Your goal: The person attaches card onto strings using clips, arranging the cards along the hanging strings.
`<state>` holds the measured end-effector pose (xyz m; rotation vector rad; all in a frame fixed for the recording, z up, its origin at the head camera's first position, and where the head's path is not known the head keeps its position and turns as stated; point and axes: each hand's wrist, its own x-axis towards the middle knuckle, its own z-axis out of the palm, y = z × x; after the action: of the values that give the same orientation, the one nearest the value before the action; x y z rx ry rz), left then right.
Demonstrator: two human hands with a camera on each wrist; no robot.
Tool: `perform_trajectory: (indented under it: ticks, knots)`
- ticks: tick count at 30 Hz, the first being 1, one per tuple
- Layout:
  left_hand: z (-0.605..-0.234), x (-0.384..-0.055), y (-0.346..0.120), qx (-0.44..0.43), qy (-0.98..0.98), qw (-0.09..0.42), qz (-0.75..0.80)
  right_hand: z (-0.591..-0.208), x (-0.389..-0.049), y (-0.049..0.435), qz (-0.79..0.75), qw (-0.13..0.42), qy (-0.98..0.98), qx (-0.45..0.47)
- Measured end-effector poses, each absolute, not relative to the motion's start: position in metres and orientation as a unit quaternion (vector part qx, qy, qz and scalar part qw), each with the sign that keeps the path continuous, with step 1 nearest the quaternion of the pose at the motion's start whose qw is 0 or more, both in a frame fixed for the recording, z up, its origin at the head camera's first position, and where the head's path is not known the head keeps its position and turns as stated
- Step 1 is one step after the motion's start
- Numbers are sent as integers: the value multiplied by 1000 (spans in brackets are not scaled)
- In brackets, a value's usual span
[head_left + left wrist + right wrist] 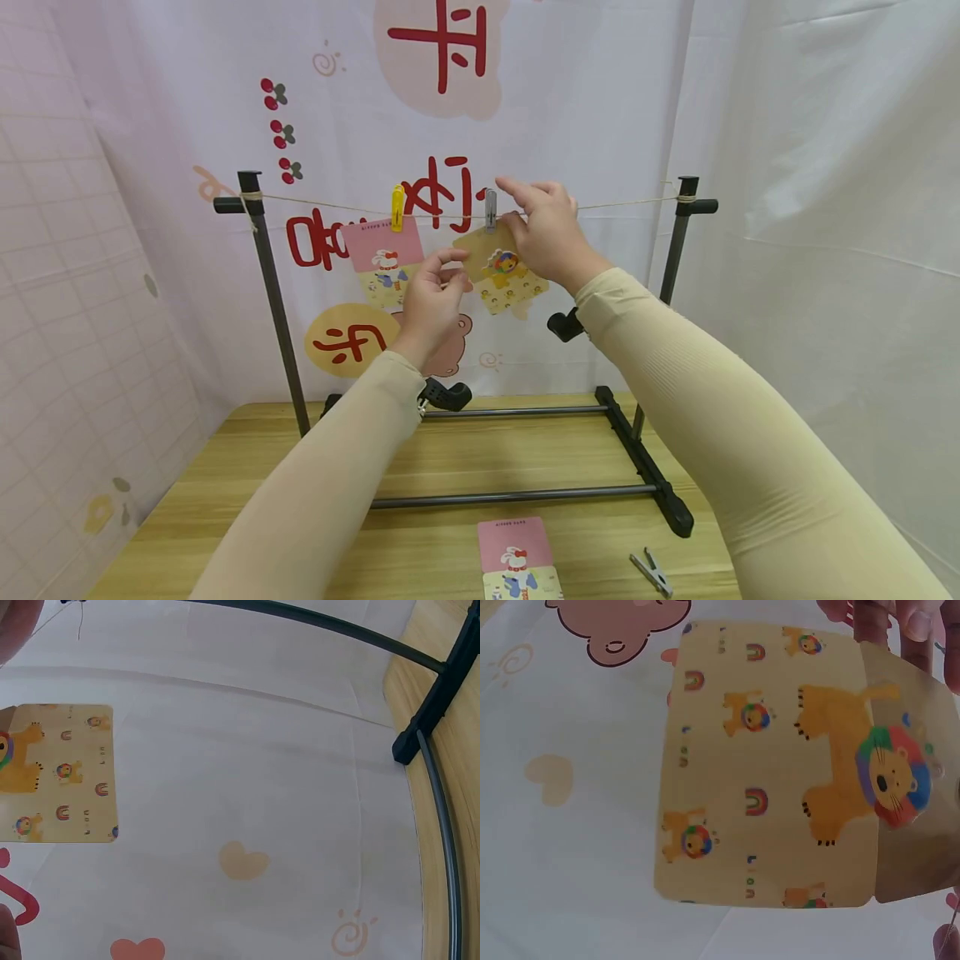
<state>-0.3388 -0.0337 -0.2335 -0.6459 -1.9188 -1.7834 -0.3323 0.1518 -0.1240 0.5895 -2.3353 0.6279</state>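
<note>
A yellow lion card (516, 296) hangs tilted from a string under a grey clothespin (491, 210). My right hand (551, 233) is just right of that clothespin, index finger stretched out above and thumb low beside it. At the card's left edge, my left hand (437, 296) has its fingers bent loosely, with a gap to the thumb. The right wrist view shows the lion card (772, 772) close up, left-hand fingers (919, 626) at its edge; whether they touch it is unclear. A pink-and-yellow rabbit card (382, 250) hangs from a yellow clothespin (397, 208) on the left.
The string (315, 202) spans two dark posts (276, 308) of a metal stand on a wooden table (540, 450). Near the front lie another rabbit card (517, 550) and a metal clothespin (651, 572). A printed white cloth (585, 100) hangs behind.
</note>
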Motion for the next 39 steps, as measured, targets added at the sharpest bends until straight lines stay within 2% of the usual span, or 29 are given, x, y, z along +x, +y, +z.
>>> perform_trajectory:
  ticks: [15,20,27,39]
  knots:
    - [-251,-327,-51,-275,-713,176,-620,-164,-311,172,218,373,-851,298]
    - [-261,-319,-60,-286,-721,159,-611,-182,-301,180,212,374,-845,318]
    - [-275,-292,-75,-302,-745,121,-583,-214,-278,196,189,356,-845,352]
    - [-315,-238,-93,-327,-802,75,-494,-280,-231,237,136,288,-874,367]
